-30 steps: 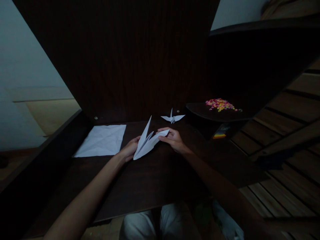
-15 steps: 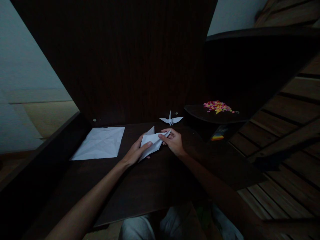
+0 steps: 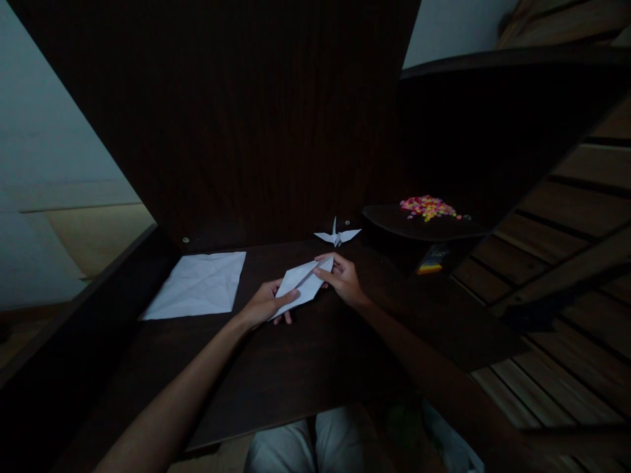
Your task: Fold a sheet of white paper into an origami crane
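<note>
A folded white sheet of paper [image 3: 304, 281], long and diamond-like with a crease down its middle, is held above the dark desk between both hands. My left hand [image 3: 269, 302] pinches its lower left end, thumb on top and fingers beneath. At the upper right end my right hand [image 3: 341, 279] grips it, thumb across the face and fingers partly hidden behind. Just behind the hands stands a white paper crane [image 3: 337, 236] with wings spread. To the left lies a flat, creased white paper sheet [image 3: 197, 284].
Small colourful pieces [image 3: 428, 207] are heaped on a rounded shelf [image 3: 394, 223] at the right. Below that shelf sits a small item with a yellow-orange edge [image 3: 430, 268]. A dark side panel [image 3: 98, 302] bounds the desk [image 3: 256, 387] on the left, and a tall back panel rises behind.
The raised flap of the folded paper has come down, so the paper now looks flatter and diamond-shaped. Both hands keep hold of it in nearly the same place.
</note>
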### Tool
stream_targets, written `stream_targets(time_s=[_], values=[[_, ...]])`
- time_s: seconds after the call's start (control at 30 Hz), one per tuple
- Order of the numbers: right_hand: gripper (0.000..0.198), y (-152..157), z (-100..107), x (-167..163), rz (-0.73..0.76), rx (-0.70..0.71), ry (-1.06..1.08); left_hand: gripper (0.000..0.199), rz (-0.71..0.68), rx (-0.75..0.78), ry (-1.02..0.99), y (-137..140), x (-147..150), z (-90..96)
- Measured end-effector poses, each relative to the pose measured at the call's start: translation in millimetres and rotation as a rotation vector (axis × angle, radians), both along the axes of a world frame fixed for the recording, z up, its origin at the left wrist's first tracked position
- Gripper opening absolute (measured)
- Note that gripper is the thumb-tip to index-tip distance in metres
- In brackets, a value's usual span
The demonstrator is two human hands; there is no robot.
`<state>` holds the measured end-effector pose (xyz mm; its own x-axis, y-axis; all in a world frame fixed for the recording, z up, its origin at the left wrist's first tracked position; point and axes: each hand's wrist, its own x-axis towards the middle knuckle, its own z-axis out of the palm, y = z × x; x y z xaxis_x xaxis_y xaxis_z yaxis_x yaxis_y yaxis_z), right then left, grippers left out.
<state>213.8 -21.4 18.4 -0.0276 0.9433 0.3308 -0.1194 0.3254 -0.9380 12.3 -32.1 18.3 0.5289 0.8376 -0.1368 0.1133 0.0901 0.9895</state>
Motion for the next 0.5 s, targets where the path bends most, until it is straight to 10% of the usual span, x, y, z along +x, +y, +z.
stream_targets(time_s=[0.5], values=[[0.023, 4.0, -3.1, 1.0, -0.131, 0.035, -0.076, 0.046, -0.064, -0.014, -0.001, 0.4, 0.7, -1.1]])
